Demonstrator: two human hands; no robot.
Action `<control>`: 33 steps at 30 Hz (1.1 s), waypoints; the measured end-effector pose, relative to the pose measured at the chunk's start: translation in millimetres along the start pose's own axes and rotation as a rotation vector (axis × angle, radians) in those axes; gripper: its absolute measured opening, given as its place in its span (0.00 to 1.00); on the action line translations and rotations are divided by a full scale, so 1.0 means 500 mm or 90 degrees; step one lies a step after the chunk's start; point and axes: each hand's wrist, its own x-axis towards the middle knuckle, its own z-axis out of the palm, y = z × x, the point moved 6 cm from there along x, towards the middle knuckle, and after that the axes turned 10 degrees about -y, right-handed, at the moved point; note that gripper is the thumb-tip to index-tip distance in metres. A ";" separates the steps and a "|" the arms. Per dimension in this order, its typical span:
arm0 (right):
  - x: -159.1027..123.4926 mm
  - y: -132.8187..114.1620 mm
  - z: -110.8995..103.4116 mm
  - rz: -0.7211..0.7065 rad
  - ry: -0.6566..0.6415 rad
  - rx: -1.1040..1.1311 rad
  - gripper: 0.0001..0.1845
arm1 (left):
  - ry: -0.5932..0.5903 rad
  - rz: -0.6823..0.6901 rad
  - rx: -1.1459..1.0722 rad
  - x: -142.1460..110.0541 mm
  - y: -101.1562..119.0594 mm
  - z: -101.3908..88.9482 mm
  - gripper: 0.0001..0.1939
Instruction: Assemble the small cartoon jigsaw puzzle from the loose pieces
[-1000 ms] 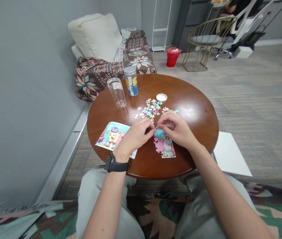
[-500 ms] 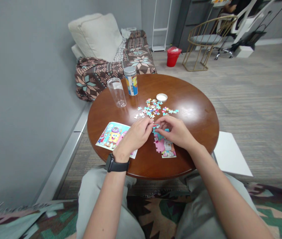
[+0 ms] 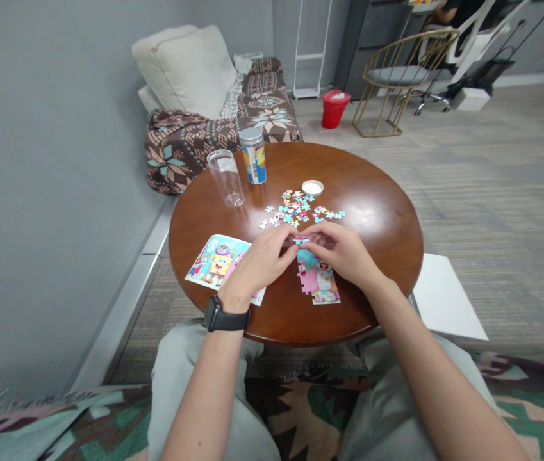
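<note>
Right at the centre of the round wooden table (image 3: 372, 221), both hands are in tight! The left hand (image 3: 262, 264), black watch (image 3: 226, 315) on its wrist, and the right hand (image 3: 341, 251) are curled in, fingers nearly closed, their fingertips meeting on a small teal-and-pink jigsaw piece (image 3: 300, 239) just above the table. Which hand has the firmer grip? Hard to tell from here! Just below, at five o'clock, sits the part-built cartoon puzzle (image 3: 317, 282). Over at eight o'clock, tucked under the left hand, is the SpongeBob picture card (image 3: 216, 266). Loose pieces (image 3: 295, 208) scatter toward twelve, a white lid (image 3: 313, 187) just beyond them, with a labelled jar (image 3: 252, 155) and a clear plastic cup (image 3: 225, 178) out at eleven.
</note>
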 end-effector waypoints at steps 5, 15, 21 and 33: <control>0.000 -0.002 -0.001 0.000 0.002 0.005 0.14 | -0.001 0.008 -0.002 0.000 0.001 0.000 0.06; -0.001 0.000 0.001 -0.013 0.004 0.018 0.14 | -0.003 0.007 0.004 0.000 0.004 -0.001 0.05; -0.002 -0.001 0.003 -0.017 0.010 0.018 0.13 | 0.004 0.007 0.012 -0.001 0.005 -0.004 0.06; -0.004 -0.010 -0.001 -0.033 0.004 -0.028 0.11 | 0.000 0.015 0.025 0.001 0.010 -0.005 0.07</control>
